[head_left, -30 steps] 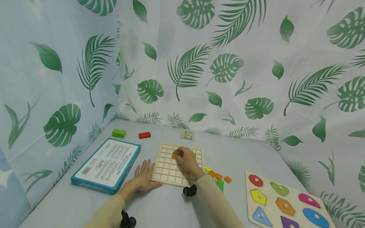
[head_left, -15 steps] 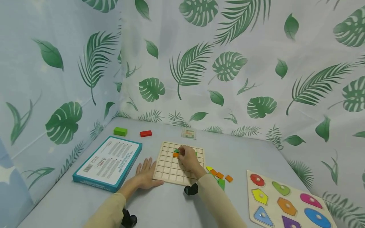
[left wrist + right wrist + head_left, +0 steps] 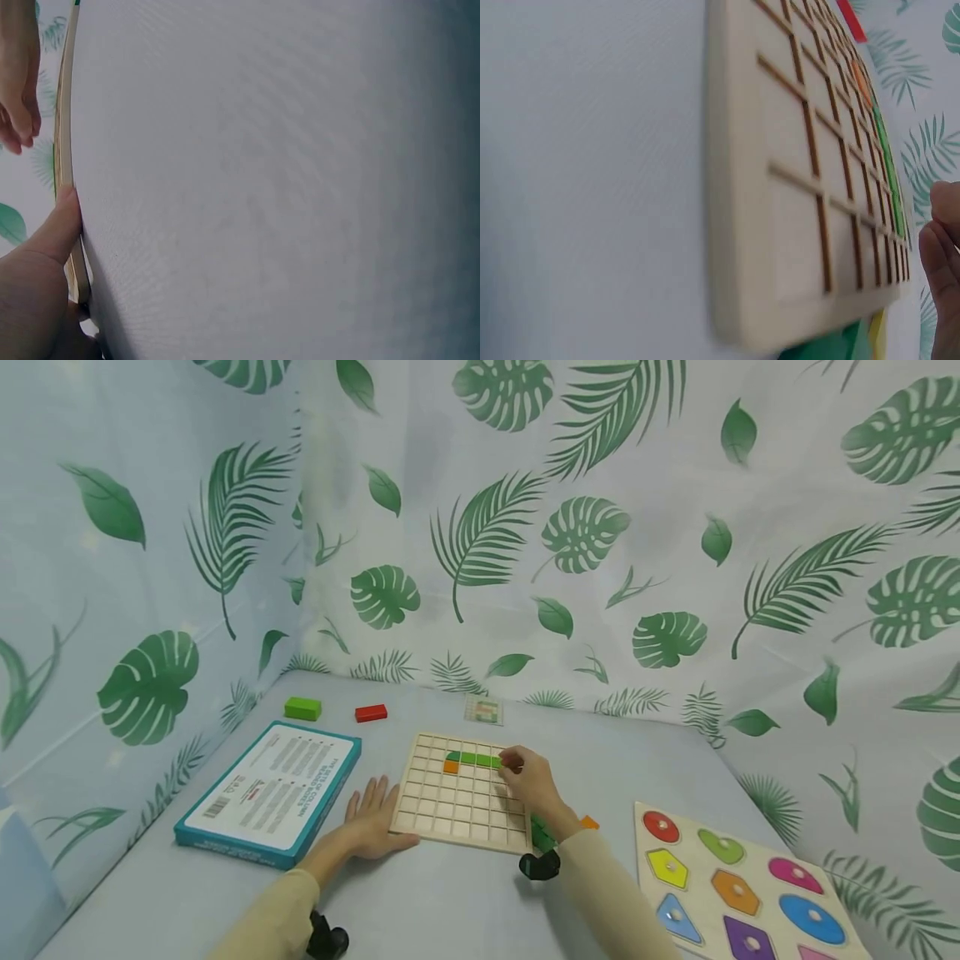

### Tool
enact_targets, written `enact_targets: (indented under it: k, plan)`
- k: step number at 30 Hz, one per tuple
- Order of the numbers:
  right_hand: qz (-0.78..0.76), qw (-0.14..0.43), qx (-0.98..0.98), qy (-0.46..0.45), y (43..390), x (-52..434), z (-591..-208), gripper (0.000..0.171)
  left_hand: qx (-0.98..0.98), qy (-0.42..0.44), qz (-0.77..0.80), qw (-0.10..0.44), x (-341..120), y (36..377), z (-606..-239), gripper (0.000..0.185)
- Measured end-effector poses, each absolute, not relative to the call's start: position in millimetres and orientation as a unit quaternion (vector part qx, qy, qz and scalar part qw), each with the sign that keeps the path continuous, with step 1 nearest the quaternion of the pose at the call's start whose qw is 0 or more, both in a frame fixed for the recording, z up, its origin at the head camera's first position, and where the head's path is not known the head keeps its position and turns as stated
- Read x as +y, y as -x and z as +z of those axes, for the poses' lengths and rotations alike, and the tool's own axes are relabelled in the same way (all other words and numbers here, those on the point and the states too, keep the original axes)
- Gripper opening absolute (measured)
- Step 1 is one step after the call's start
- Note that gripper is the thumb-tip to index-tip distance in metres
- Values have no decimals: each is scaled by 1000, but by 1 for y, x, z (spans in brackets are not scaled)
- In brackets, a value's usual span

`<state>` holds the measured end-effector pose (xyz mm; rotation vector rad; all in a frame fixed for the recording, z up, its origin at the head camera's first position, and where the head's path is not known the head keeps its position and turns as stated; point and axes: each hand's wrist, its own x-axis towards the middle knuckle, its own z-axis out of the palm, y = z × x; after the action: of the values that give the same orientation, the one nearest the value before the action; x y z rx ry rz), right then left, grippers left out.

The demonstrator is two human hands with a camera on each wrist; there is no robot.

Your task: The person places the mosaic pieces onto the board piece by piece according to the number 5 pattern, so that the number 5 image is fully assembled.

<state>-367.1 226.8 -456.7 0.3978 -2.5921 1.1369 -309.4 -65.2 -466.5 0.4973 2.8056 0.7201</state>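
Observation:
The wooden grid board (image 3: 450, 806) lies flat on the table. A row of green tiles (image 3: 480, 761) fills part of an upper line of squares, and one orange tile (image 3: 451, 767) sits below its left end. My left hand (image 3: 373, 818) rests flat on the table at the board's left side, its thumb (image 3: 60, 225) against the edge in the left wrist view. Over the board's upper right part is my right hand (image 3: 531, 781), fingers loosely bent, nothing visible between them. In the right wrist view its thumb and fingertips (image 3: 941, 232) show beyond the board.
Loose green tiles (image 3: 542, 835) and an orange one (image 3: 590, 822) lie right of the board, partly behind the right forearm. A blue-edged box (image 3: 262, 793) is left; a knobbed shape puzzle (image 3: 705, 877) is right. Behind are a green block (image 3: 303, 708), red block (image 3: 371, 713) and patterned card (image 3: 483, 710).
My right hand has moved right, away from the orange tile, uncovering the green row. It now hangs near that row's right end. The left hand stays beside the board.

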Motion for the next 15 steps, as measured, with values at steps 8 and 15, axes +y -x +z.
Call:
enact_targets:
  k: [8,15]
  plan:
    - [385,175,-900,-103,349,257,-457,25,950,-168,241,101,-67,312,-467,94]
    - [363,155,-917,-55,335,288,-452,24,952,-164,238,104,-66,309,-465,94]
